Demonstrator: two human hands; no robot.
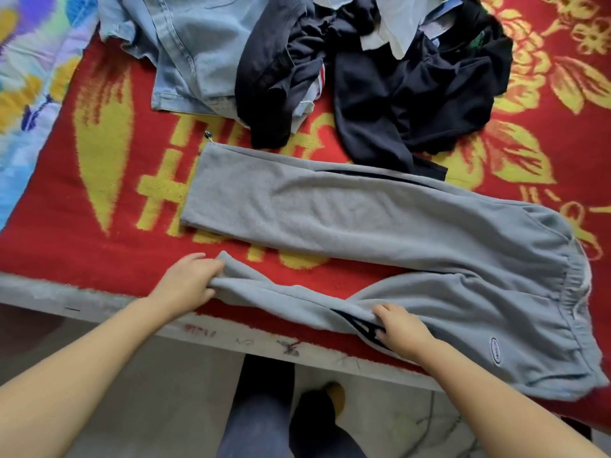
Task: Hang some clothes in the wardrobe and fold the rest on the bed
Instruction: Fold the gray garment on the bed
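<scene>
- head view looks down on a bed covered by a red blanket point(49, 246) with yellow patterns, its near edge running across the lower part of the picture.
- grey sweatpants point(380, 226) lie spread on the blanket, waistband to the right and the two legs reaching left; the far leg lies flat, the near leg is bunched along the near edge of the bed.
- left hand point(188, 282) grips the cuff end of the near leg, fingers curled round the gathered cloth.
- right hand point(400, 328) pinches the same leg further right, near a dark stripe on its side seam, fingers curled into the fabric.
- an oval label point(495, 350) shows on the sweatpants near the waistband, on the right.
- beyond the sweatpants, at the far side, lies a heap of dark clothes point(396, 94) with white cloth point(396, 24) mixed in at the top.
- light blue jeans point(195, 51) lie to the left of that heap, partly under it.
- a pastel flowered sheet point(29, 77) shows at the far left, beside the blanket.
- below the edge of the bed, the person's legs in dark trousers point(261, 418) stand on a pale floor.
</scene>
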